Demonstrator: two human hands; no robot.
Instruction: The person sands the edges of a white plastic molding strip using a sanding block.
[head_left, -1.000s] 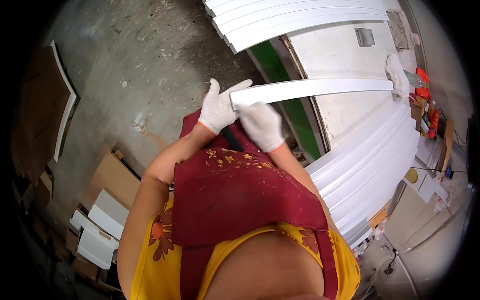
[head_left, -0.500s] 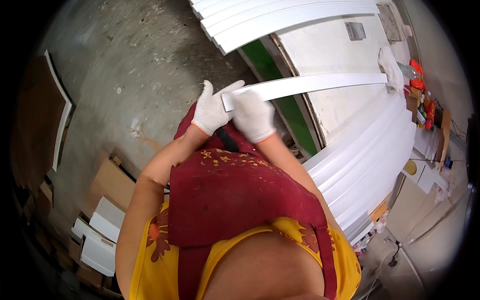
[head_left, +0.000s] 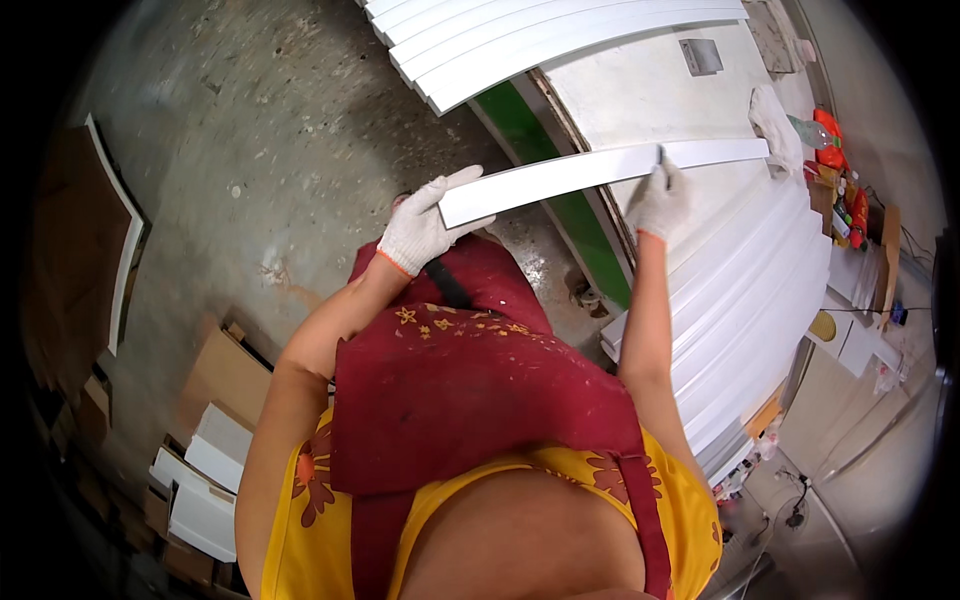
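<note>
A long, flat white strip (head_left: 560, 182) reaches from in front of my body across to the white worktable (head_left: 640, 90) on the right. My left hand (head_left: 418, 228), in a white knitted glove with an orange cuff, grips the strip's near end, fingers on one side and below. Farther along, my gloved right hand (head_left: 662, 205) is closed at the strip's lower edge. A small dark thing (head_left: 660, 154) shows at its fingertips against the strip; its kind is too small to make out.
White strips (head_left: 560, 45) lie stacked at the far side of the table, and more white lengths (head_left: 745, 300) lie at the near right. A white cloth (head_left: 772, 128) and a clear bottle (head_left: 808, 132) are at the strip's far end. Cardboard pieces (head_left: 228, 370) stand at lower left.
My right hand has moved right along the strip, from beside my left hand to over the table. The left hand keeps its place at the near end, its fingers closer round it.
</note>
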